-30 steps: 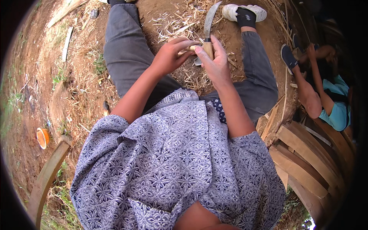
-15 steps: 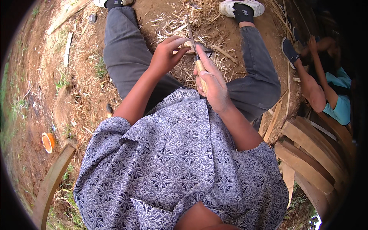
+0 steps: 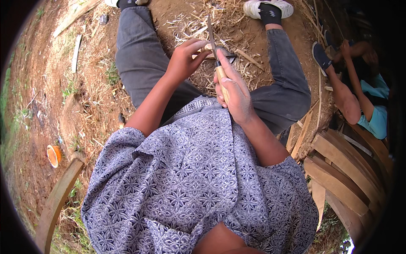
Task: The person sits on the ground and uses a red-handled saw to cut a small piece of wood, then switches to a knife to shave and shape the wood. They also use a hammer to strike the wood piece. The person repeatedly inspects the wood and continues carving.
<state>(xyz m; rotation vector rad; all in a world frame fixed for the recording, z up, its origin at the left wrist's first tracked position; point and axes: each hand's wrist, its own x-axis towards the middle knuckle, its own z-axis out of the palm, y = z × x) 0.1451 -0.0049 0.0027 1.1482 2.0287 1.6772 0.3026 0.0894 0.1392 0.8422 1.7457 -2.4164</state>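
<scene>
My right hand [image 3: 236, 89] is wrapped round the pale wooden handle of a knife [image 3: 221, 76], its index finger stretched along toward the blade. The narrow dark blade points away from me and crosses the end of a small pale piece of wood [image 3: 207, 47]. That piece is pinched between the thumb and fingers of my left hand [image 3: 186, 58], just left of the blade. Under the hands lies a dark object with a flat edge [image 3: 228, 56], partly hidden, so its kind cannot be made out.
Wood shavings [image 3: 247, 70] litter the dirt between my legs. Curved wooden boards [image 3: 338, 169] are stacked at the right, near another person in a turquoise shirt [image 3: 376, 122]. At the left are an orange bowl-shaped thing [image 3: 53, 156] and a wooden beam [image 3: 57, 203].
The knife blade has tilted very slightly against the wood piece. Both hands keep their grips and stay in nearly the same place; the whole view has shifted a little.
</scene>
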